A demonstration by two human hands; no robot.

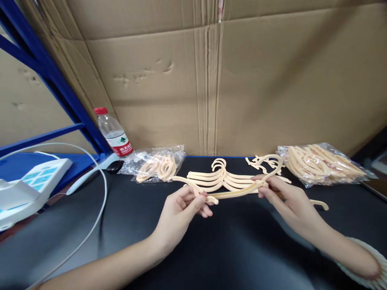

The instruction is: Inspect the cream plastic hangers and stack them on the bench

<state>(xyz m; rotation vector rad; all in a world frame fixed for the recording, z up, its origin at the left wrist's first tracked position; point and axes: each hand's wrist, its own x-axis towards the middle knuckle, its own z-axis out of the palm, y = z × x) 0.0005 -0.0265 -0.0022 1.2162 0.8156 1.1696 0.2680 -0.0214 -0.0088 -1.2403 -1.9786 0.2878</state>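
Note:
A cream plastic clothes hanger (237, 194) is held between my two hands above the black table. My left hand (184, 213) pinches the end of its long arm. A slim cream piece (187, 183) sticks out past those fingers to the upper left; I cannot tell whether it is joined to the hanger. My right hand (286, 197) closes round the base of the hook, which curves upward. Beyond that hand a curved cream end (319, 204) shows; its link to the hanger is hidden. Behind lies a row of similar hangers (222, 175), hooks pointing away.
A clear bag of cream hooks (163, 167) lies left, a bag of hanger parts (325, 163) right. Small loose pieces (261, 162) sit between. A red-capped water bottle (116, 135), brush (87, 177), white cable (105, 189) and white device (36, 181) are left. Cardboard (151, 92) stands behind.

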